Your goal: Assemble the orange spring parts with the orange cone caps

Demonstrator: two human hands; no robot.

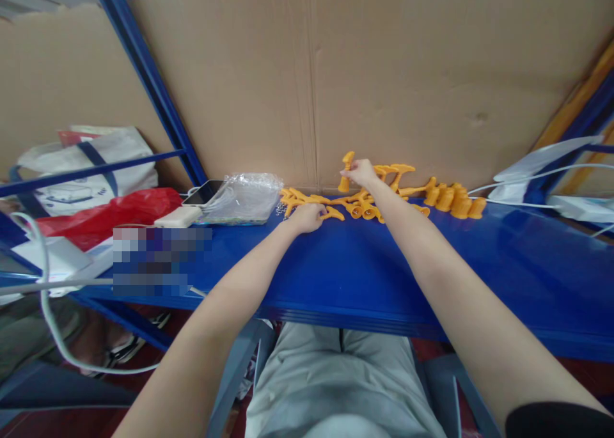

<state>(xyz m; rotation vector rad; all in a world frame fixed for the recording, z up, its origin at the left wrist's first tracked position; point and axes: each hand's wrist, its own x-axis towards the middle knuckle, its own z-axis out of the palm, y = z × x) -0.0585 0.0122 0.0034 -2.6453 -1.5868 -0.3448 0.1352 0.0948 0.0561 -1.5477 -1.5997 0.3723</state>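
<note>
My right hand [362, 171] is raised above the blue tabletop, its fingers pinching an upright yellow plastic piece [344, 182] with a flared base and a curved top. Lower and to the left, my left hand [306, 219] is closed around a yellow curved plastic piece [334, 215], whose tip sticks out to the right near the table surface. Behind and between both hands lies a row of similar yellow pieces [364, 208], some with their hollow round ends facing me. Small metal screws [280, 209] seem to lie left of the pile; my left hand partly blocks that spot.
Several yellow cup-shaped parts [460, 203] stand at the right end of the row. Clear plastic bags [249, 198], a phone [204, 194] and a white power bank [177, 217] lie to the left. Cardboard [268, 93] forms the back wall, beside a blue post [148, 73].
</note>
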